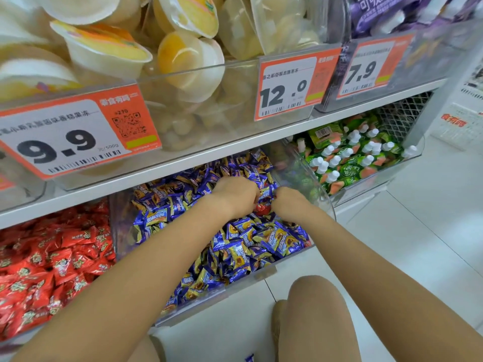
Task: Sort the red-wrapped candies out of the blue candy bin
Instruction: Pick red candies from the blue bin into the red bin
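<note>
You are mid-sort: the blue candy bin (pixel 183 313) is heaped with blue wrappers, and only one red-wrapped candy (pixel 262 209) shows in it, toward the back; the red candy bin (pixel 47 259) sits just to its left. Your left hand (pixel 236 195) and right hand (pixel 288 203) both have fingers curled down around that red piece, though which one actually pinches it I cannot tell

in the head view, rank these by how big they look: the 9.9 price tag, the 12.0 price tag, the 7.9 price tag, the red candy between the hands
1. 9.9 price tag, though nearest the camera
2. 12.0 price tag
3. 7.9 price tag
4. red candy, partly hidden by the hands
</note>
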The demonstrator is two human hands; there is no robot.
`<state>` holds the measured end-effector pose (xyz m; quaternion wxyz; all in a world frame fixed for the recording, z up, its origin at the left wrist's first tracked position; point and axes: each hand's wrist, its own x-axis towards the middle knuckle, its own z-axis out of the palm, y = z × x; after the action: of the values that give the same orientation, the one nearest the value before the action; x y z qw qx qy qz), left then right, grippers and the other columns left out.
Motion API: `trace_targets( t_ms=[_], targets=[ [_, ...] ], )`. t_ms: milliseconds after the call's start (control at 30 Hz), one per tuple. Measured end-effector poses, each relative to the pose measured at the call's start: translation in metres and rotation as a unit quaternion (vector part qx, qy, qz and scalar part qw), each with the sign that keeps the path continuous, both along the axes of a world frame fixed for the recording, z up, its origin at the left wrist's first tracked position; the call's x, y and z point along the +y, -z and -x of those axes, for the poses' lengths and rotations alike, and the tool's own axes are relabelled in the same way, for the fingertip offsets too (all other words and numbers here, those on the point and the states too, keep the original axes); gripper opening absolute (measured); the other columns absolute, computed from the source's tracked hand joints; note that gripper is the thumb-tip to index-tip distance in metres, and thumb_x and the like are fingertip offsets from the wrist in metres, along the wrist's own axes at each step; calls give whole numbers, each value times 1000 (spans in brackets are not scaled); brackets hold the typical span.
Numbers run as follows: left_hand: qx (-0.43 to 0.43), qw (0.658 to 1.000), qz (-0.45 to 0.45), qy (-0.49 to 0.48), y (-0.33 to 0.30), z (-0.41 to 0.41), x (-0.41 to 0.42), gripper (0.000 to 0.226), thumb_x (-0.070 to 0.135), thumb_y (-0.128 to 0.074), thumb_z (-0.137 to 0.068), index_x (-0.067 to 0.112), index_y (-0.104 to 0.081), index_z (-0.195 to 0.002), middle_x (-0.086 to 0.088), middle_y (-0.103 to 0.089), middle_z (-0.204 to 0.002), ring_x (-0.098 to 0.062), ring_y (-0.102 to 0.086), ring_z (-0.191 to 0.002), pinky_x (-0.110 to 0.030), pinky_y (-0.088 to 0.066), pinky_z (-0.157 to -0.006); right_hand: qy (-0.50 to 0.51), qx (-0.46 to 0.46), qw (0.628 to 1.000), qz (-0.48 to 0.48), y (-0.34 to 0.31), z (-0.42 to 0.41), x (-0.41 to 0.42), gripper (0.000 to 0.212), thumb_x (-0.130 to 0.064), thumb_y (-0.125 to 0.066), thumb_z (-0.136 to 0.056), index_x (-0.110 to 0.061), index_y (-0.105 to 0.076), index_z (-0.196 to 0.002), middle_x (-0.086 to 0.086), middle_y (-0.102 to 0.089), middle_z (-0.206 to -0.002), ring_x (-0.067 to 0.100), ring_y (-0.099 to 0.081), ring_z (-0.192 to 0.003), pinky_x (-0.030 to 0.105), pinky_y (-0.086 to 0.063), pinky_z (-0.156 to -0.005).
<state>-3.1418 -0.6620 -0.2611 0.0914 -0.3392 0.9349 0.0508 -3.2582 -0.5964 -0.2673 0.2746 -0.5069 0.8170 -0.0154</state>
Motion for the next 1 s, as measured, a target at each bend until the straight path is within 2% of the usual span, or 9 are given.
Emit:
trace_targets(
  t_ms=[67, 167, 233, 367, 600, 733, 900, 967, 1000],
  targets=[
    [21, 1000, 16, -8, 2, -7, 0, 20, 19, -49, -93, 23, -69, -94, 2, -66, -98, -21, -60, -86, -28, -36, -58, -6, -12, 1000, 7, 10, -2, -9, 5, -4, -42, -93, -3, -46, -90, 24, -52, -123, 34, -51, -109, 31, -34, -73],
    [53, 998, 13, -19, 3, -28, -2, 20, 21, -47, -95, 25, -65, -89, 5, -64, -102, -20, -61, -86, -29, -46, -62, 13, -44, 998, 31, 23, 1, -17, 47, -1, -43, -91, -2, -31, -137, 25, -54, -123, 34, -55, -107, 31, -36, -71],
    [68, 997, 4, -20, 4, -41, 0, 19, 25, -46, -96, 26, -65, -93, 8, -63, -106, -19, -61, -91, -32, -51, -66, 13, -64, 997, 31, 25, 2, -19, 57, -2, -42, -92, -7, -21, -145, 24, -57, -119, 33, -58, -96, 35, -42, -69],
    [100, 994, 0, -38, 0, -49, 3, 19, 28, -46, -96, 28, -65, -95, 10, -62, -111, -17, -61, -94, -36, -54, -71, -25, -39, 999, 17, 24, -1, -17, 35, -3, -46, -90, -4, -36, -124, 20, -56, -102, 35, -56, -94, 33, -38, -65],
    [142, 984, -58, -88, -11, -31, 4, 19, 38, -51, -95, 35, -66, -108, 11, -64, -107, -15, -58, -100, -28, -43, -68, -67, 19, 993, 97, 3, 0, -3, 54, -5, -58, -85, -12, -39, -135, 14, -62, -101, 32, -59, -100, 31, -40, -69],
    [83, 991, -71, -80, -2, 0, -3, 21, 42, -57, -91, 27, -71, -97, 7, -68, -100, -19, -61, -96, -30, -39, -68, -67, 46, 995, 64, -1, 3, 11, 50, -10, -61, -84, -9, -42, -130, 14, -61, -103, 31, -58, -100, 31, -43, -71],
    [-10, 993, -112, -32, 1, 21, -7, 44, 61, -61, -82, 23, -70, -102, 2, -67, -101, -20, -60, -96, -29, -40, -65, -122, 96, 988, -8, -7, 9, 25, 23, -17, -56, -89, -8, -61, -109, 11, -60, -96, 26, -58, -89, 28, -42, -65],
    [-34, 994, -100, -11, 3, 25, 0, 48, 61, -61, -82, 23, -67, -111, 3, -66, -105, -20, -60, -99, -30, -40, -70, -145, 106, 983, -28, -12, 11, 30, 19, -23, -53, -92, -6, -59, -85, 9, -57, -82, 28, -56, -83, 28, -38, -58],
    [-43, 995, -89, -4, 6, 27, 4, 45, 57, -61, -84, 23, -66, -112, 3, -66, -105, -21, -60, -99, -30, -41, -71, -149, 105, 983, -38, -15, 12, 32, 30, -26, -51, -94, -8, -51, -71, 6, -52, -71, 27, -54, -76, 29, -35, -54]
  ],
)
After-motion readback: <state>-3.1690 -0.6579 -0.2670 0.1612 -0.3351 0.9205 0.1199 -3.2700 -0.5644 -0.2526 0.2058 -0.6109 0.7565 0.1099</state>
